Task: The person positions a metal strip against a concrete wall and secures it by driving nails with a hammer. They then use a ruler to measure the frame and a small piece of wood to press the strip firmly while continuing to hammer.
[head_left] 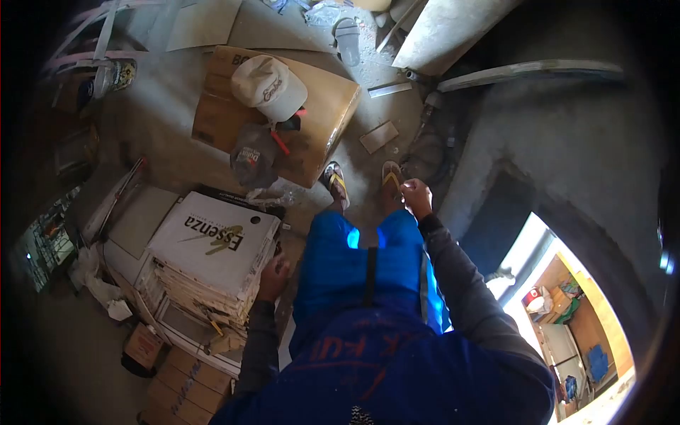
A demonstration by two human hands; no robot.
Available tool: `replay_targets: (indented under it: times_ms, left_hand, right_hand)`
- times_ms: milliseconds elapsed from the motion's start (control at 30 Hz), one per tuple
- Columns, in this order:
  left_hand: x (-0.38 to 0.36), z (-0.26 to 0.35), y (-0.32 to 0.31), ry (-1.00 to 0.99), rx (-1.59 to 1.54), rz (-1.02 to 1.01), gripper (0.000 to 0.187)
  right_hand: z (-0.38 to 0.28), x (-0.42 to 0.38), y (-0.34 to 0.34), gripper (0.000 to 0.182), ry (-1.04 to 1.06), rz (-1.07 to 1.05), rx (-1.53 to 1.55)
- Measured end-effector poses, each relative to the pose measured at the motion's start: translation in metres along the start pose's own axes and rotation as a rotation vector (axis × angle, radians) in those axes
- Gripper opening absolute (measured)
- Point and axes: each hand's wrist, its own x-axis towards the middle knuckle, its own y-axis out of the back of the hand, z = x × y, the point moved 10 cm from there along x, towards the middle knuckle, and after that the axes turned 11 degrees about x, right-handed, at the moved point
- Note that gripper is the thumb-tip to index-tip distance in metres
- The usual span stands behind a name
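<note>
Left hand point(273, 278) rests on the side of the stacked tile boxes point(212, 258) at 8 o'clock, grip loosely curled. Right hand point(416, 197) fisted, empty, near sandalled feet point(363, 183) at 12 o'clock.

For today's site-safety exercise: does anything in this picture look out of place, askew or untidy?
Yes. The Essenza box sits crooked on an uneven stack of tiles by the left hand. A white cap lies on a tilted cardboard box, with a stray sandal beyond.

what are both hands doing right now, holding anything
left hand: resting against the tile box stack, grip cannot be told
right hand: closed in a fist, contents hidden
</note>
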Motion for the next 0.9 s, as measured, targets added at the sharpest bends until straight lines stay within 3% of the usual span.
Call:
replay_targets:
  times_ms: [67, 167, 233, 267, 333, 400, 500, 600, 667, 800, 900]
  left_hand:
    - [0.013, -0.025, -0.018, -0.084, 0.103, 0.001, 0.049]
    - [0.029, -0.034, -0.019, 0.048, 0.123, -0.044, 0.048]
    - [0.035, -0.081, -0.030, 0.142, 0.066, -0.008, 0.048]
    - [0.038, -0.105, -0.033, 0.195, 0.085, 0.008, 0.047]
    - [0.037, -0.138, -0.040, 0.358, 0.105, -0.011, 0.045]
    - [0.032, -0.158, -0.044, 0.373, 0.063, 0.030, 0.041]
    - [0.032, -0.178, -0.054, 0.443, -0.005, 0.023, 0.037]
    - [0.040, -0.184, -0.061, 0.446, 0.048, 0.017, 0.037]
    - [0.043, -0.187, -0.062, 0.524, 0.006, 0.020, 0.034]
    - [0.069, -0.164, -0.055, 0.346, 0.090, 0.063, 0.034]
    - [0.072, -0.147, -0.047, 0.334, -0.006, 0.057, 0.034]
  right_hand:
    - [0.046, 0.064, -0.032, 0.028, 0.000, 0.037, -0.057]
    - [0.084, 0.161, -0.080, 0.036, 0.033, 0.078, -0.211]
    - [0.088, 0.211, -0.106, 0.043, 0.081, 0.050, -0.392]
    - [0.073, 0.220, -0.116, 0.053, -0.089, -0.052, -0.503]
    - [0.106, 0.277, -0.157, 0.060, 0.040, -0.134, -0.725]
    - [0.155, 0.341, -0.196, 0.076, 0.310, -0.035, -0.975]
    - [0.134, 0.355, -0.192, 0.095, 0.149, 0.081, -0.866]
    - [0.125, 0.352, -0.203, 0.111, 0.046, 0.116, -1.012]
    - [0.134, 0.350, -0.198, 0.106, 0.026, 0.097, -0.846]
    - [0.154, 0.341, -0.160, 0.086, 0.159, 0.142, -0.833]
    - [0.153, 0.316, -0.146, 0.062, 0.196, 0.094, -0.704]
